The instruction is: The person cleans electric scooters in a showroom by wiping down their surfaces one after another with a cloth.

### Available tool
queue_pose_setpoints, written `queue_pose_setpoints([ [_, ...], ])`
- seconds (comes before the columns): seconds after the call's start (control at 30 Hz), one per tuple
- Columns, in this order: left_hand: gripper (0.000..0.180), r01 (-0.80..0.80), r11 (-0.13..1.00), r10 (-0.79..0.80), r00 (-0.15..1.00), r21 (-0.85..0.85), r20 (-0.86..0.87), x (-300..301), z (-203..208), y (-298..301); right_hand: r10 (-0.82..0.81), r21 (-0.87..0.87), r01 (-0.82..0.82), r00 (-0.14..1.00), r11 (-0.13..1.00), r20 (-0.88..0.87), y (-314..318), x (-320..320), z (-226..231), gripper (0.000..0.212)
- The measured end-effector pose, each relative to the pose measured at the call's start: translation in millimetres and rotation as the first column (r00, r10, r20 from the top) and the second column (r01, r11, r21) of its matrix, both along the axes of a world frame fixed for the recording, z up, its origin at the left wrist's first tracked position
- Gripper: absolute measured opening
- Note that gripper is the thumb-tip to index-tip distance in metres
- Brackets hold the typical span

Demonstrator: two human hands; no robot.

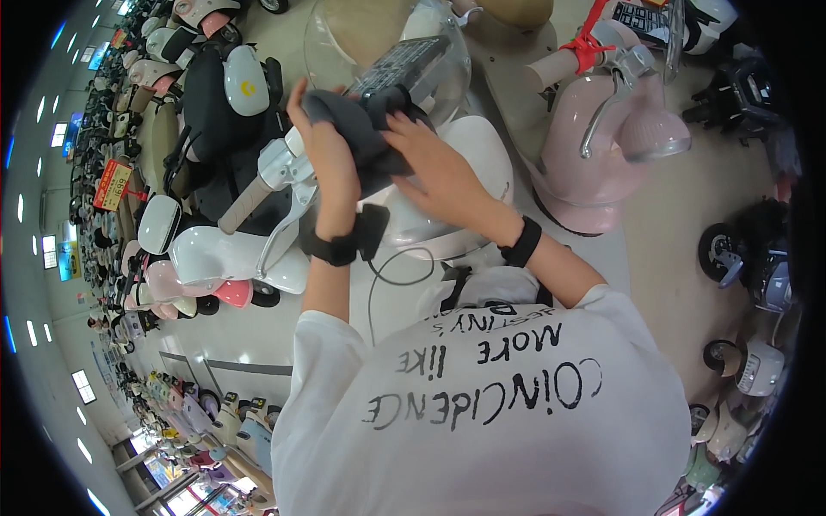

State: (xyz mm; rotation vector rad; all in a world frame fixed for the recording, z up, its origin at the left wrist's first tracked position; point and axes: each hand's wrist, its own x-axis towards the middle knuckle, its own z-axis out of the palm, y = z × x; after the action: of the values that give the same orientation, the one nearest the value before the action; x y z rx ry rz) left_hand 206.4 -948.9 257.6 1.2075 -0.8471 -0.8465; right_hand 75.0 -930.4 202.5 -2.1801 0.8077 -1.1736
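A dark grey, folded soft piece that looks like a cloth (344,120) is between my two hands, just above the front of a white scooter (482,150). My left hand (329,159) holds it from the left side, with part of the fingers hidden behind it. From the right, my right hand (434,163) grips its edge with bent fingers. Close beyond the cloth are the scooter's dark display (404,64) and clear windshield (331,39). A beige handlebar grip (243,206) and a silver brake lever (284,228) lie left of my left wrist.
To the right stands a pink scooter (602,163) with a red ribbon (588,47) on its handlebar. A black scooter seat (215,103) and a white mirror (160,225) are at the left. A thin cable (372,297) hangs near my left forearm. Rows of scooters fill the far left.
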Motion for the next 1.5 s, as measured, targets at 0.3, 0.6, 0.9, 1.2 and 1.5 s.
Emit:
queue_pose_setpoints([
  [0.3, 0.055, 0.097, 0.985, -0.124, 0.975, 0.143, 0.187, 3, -45, 35, 0.033, 0.114, -0.010, 0.980, 0.993, -0.194, 18, -25, -16, 0.044],
  [0.6, 0.057, 0.212, 0.952, -0.292, 0.849, 0.221, 0.441, 6, -64, 91, -0.028, 0.172, 0.064, 0.979, 0.983, -0.204, 33, -27, -37, 0.035],
  [0.9, 0.044, 0.149, 0.989, -0.096, 0.677, -0.008, 0.730, 7, -103, 141, -0.129, -0.110, 0.094, 0.917, 0.990, -0.377, 49, -47, -18, 0.025],
  [1.2, 0.030, 0.127, 0.992, -0.072, 0.683, -0.022, 0.726, 6, -125, 161, -0.072, 0.015, 0.097, 0.824, 0.995, -0.562, 93, -81, 1, 0.015],
  [1.5, 0.018, 0.509, 0.861, -0.419, 0.720, -0.009, 0.553, 18, -83, 154, -0.357, -0.024, 0.420, 0.739, 0.907, -0.571, 126, -98, 58, 0.014],
])
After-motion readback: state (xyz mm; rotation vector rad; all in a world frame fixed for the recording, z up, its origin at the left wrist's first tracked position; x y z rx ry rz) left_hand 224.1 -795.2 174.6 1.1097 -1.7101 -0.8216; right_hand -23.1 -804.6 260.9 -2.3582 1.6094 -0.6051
